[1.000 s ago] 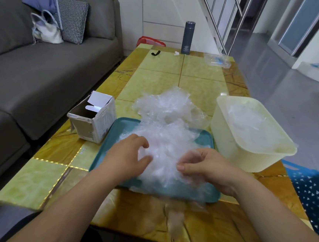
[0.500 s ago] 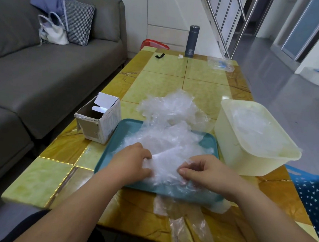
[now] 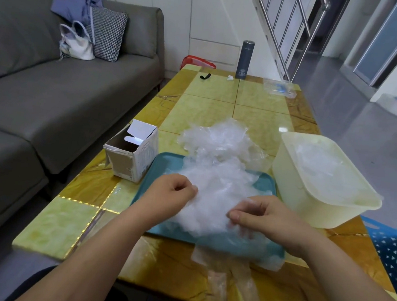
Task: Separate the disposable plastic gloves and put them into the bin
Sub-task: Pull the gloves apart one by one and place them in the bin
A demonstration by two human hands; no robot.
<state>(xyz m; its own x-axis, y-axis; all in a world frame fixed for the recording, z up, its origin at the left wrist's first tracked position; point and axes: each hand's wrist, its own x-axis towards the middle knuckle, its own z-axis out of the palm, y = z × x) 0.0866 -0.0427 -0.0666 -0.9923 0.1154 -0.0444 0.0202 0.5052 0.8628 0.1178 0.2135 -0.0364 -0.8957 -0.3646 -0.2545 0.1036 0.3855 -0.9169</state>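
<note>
Looking down through the head camera, I take the teal tray [image 3: 160, 166] on the worktop [image 3: 203, 112] as my landmark. The pile of gloves [image 3: 217, 176], thin clear plastic crumpled together, covers most of the tray and spills over its far rim onto the worktop.

My left hand [image 3: 169, 193] sits at the tray's left half, against the left edge of the pile. Its grip is closed: the fingers are curled in tight, with the fingertips buried in the film. My right hand [image 3: 266, 218] is over the tray's near right part. Its grip is a pinch, thumb and forefinger pressed together on a fold of film at the near side of the pile.

One loose glove [image 3: 219, 286] trails from the tray's near rim across the worktop and hangs over the worktop's near edge. I cannot tell whether either hand has hold of it.

The bin [image 3: 292, 189], a pale cream tub, stands just right of the tray, with more clear film lying inside. An open cardboard box [image 3: 132, 154] stands just left of the tray's far corner. A dark flask [image 3: 245, 59] stands upright well beyond the tray, at the worktop's far end. A grey sofa [image 3: 52, 104] runs along the left of the tray's side of the room.
</note>
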